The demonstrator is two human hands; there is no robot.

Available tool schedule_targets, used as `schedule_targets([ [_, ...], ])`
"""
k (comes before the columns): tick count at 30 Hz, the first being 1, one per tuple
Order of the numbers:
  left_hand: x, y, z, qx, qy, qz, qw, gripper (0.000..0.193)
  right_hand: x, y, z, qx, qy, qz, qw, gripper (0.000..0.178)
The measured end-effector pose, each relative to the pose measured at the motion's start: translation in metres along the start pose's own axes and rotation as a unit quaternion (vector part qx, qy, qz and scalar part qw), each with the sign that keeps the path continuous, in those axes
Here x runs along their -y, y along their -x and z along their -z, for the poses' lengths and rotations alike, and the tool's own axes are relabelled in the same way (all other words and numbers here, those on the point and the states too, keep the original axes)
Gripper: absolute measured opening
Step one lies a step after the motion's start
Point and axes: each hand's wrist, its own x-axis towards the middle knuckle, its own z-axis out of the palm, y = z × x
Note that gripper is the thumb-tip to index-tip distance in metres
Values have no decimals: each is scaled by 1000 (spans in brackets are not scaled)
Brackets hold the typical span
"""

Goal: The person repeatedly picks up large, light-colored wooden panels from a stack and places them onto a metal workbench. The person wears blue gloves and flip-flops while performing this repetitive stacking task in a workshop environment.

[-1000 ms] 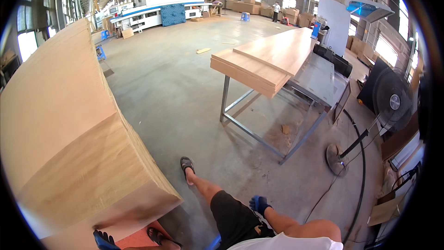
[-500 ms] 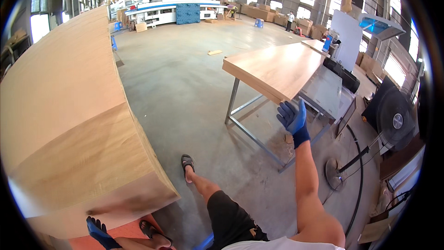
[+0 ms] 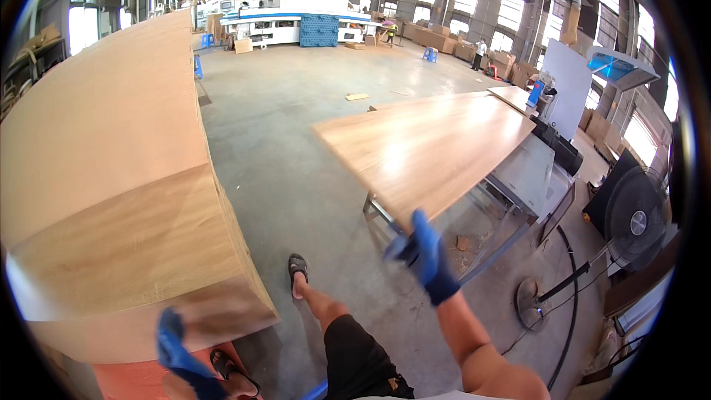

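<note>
A wood-grain panel (image 3: 437, 148) lies slanting over the metal-legged table (image 3: 381, 211) on the right, its near end jutting past the table toward me. At that near corner is my right hand (image 3: 426, 255) in a blue glove, closed on the panel with the thumb up at its edge. My left hand (image 3: 178, 344), also gloved in blue, is beside the near edge of a large stack of wood panels (image 3: 126, 244) at the left. Motion smears its fingers, so I cannot tell whether they are open or closed.
A floor fan (image 3: 633, 211) stands at the right with a black hose (image 3: 570, 274) on the floor nearby. Beyond the table is a grey metal machine bed (image 3: 522, 167). A long white machine (image 3: 281, 26) and a distant person (image 3: 479, 53) are at the back. Orange material (image 3: 126, 381) lies under the stack.
The top panel has slid toward me and left, off what lies beneath it. My right hand went from open beside the table to gripping its corner. My left hand has risen slightly.
</note>
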Motion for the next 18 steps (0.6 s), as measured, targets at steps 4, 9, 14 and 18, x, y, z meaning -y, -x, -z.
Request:
schedule_targets([
  [4,-65,54,-122,379,113,174,902,34,-33,70,-68,242,-113,-94,959,48],
  [9,-88,69,-103,335,0,107,936,31,-52,95,-27,333,-66,-50,939,44],
  [14,-74,61,20,210,6,120,970,22,-22,67,86,-33,-248,-26,968,49],
  [18,-56,16,114,128,168,-93,973,15,20,29,177,-110,-190,119,968,57],
])
